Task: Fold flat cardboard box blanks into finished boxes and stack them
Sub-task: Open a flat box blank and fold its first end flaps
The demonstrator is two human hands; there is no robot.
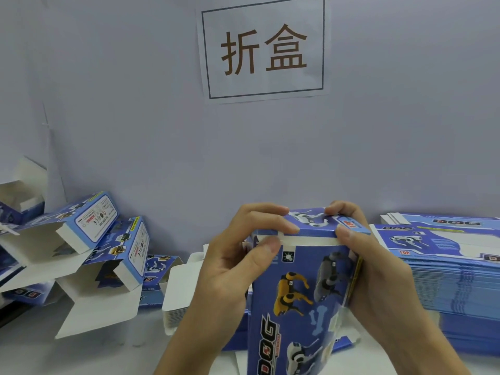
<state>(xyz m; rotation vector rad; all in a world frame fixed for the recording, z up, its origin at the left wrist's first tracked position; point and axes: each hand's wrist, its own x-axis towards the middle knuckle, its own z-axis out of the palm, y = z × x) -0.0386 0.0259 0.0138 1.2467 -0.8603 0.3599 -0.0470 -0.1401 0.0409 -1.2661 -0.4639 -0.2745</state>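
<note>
Right now the blue box (303, 288) stands upright at about five o'clock from the centre of the view, its top end half closed, a white tuck strip showing along the upper edge. The left hand (238, 255) curls over the top left corner, thumb pressing the strip; the right hand (370, 263) grips the top right corner, fingers bent over the flap and thumb on the front edge. By my reading the step is closing the top; next the flap needs pushing inward until the strip slips inside. Finished boxes (89, 244) lie heaped at nine o'clock; the stack of flat blanks (446, 266) sits at three o'clock.
</note>
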